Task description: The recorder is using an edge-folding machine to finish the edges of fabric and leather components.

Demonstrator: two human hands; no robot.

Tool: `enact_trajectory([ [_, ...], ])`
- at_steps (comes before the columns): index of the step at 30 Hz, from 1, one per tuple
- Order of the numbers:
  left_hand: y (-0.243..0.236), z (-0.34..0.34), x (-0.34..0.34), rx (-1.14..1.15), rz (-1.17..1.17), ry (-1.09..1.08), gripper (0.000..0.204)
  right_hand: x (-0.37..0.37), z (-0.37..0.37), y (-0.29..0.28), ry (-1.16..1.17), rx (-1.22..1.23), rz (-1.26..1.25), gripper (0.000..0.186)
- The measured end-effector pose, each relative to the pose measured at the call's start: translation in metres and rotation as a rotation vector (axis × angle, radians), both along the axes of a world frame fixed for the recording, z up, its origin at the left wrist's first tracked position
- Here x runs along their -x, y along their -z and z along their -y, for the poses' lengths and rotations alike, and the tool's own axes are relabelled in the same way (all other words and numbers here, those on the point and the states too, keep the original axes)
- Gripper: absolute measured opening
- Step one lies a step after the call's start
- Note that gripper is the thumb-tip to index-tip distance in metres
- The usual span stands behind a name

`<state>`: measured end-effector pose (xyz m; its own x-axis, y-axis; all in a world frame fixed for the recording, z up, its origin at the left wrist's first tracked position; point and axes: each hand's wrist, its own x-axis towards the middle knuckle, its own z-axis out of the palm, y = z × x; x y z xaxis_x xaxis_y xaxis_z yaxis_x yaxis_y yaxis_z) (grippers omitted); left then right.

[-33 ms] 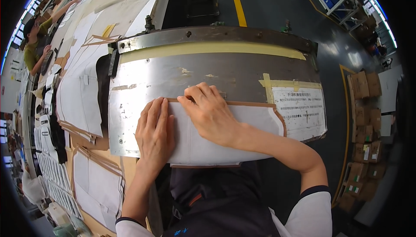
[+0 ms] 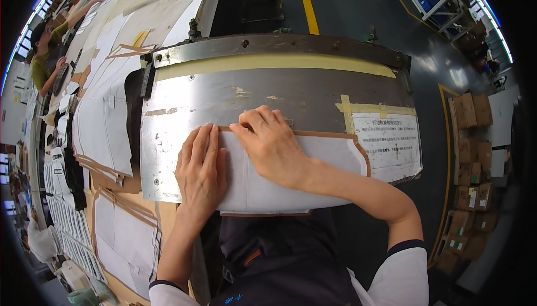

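Note:
A white, flat sheet-like panel point(image 2: 279, 188) with brown edging lies on a bare metal plate point(image 2: 224, 99), its near edge hanging by my apron. Its material is not certain. On the panel's left end rests my left hand point(image 2: 200, 166), fingers stretched out, tips at the brown upper edge. My right hand point(image 2: 274, 146) is bent over the same upper edge, thumb and forefinger pinched together on it and the other fingers curled. What lies beneath the right fingertips is partly hidden.
A metal bar point(image 2: 279, 43) crosses the plate's far side. A taped paper sheet point(image 2: 386, 144) lies at its right. Stacked white panels point(image 2: 126, 239) are on the left table. A person point(image 2: 47, 60) works at the far left. Cardboard boxes point(image 2: 470, 155) stand on the right.

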<state>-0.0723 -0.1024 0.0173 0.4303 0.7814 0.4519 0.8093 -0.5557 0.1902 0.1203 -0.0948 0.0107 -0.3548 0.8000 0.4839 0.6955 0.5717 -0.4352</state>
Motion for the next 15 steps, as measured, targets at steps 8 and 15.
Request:
enact_trajectory([
  [8, -0.002, -0.0033, 0.0032, 0.013, -0.108, -0.025, 0.042, 0.0007, -0.0011, 0.0061, -0.03, -0.075, 0.048, 0.039],
  [15, -0.0006, -0.0024, 0.0038, 0.01, -0.116, -0.046, 0.045, 0.0038, -0.0021, 0.003, -0.057, 0.014, 0.013, 0.046],
])
